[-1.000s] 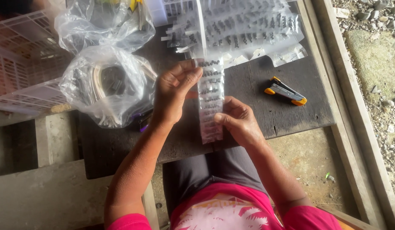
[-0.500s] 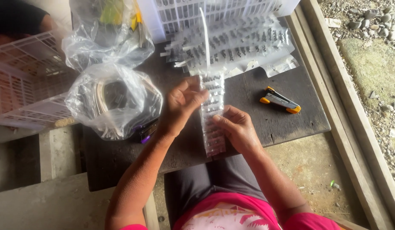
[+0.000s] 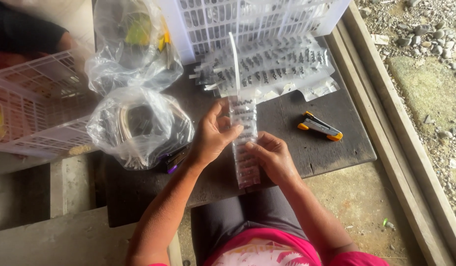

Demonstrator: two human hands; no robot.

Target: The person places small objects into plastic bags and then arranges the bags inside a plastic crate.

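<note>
Where your two hands meet over the dark board, a long clear plastic strip of small dark parts lies lengthwise toward you. It looks light, floppy and slick, so its edges seem the safest hold. Your left hand pinches its upper left edge; your right hand curls over its lower right side. Beyond sit more strips, a white crate, clear bags and an orange-grey stapler.

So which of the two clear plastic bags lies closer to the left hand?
The lower bag, holding coiled pale strips, sits right beside the left hand. The other bag, with yellow contents, lies farther up the table by the white crate.
</note>
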